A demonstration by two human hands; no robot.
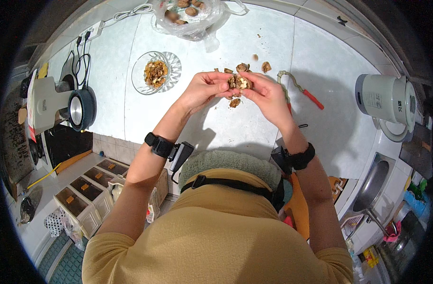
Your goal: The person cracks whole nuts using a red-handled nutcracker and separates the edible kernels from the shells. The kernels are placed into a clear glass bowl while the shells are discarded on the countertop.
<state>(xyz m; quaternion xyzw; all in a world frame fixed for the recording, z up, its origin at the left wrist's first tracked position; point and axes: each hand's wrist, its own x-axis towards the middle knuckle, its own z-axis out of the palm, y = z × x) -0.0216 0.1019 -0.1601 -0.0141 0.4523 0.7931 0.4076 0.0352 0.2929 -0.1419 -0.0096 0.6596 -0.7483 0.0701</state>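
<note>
Between both hands, above the pale table, is a cracked walnut (244, 83) with light kernel showing in its broken shell. My left hand (205, 88) pinches its left part. The right part is held between the thumb and fingers of my right hand (264, 93). Shell pieces (235, 103) lie just below and behind the fingers, and another shell fragment (266, 67) lies a little to the right. A metal nutcracker with red handle grips (313, 99) lies right of my right hand, partly hidden by it. Left of my hands, a clear glass bowl (135, 76) contains walnut kernels (155, 73).
A plastic bag (198, 30) holding whole walnuts (191, 11) lies at the table's back. An electric kettle (387, 103) stands far right, near a sink (374, 186). At left are an appliance (47, 104), black cables (82, 60) and a power strip (92, 31).
</note>
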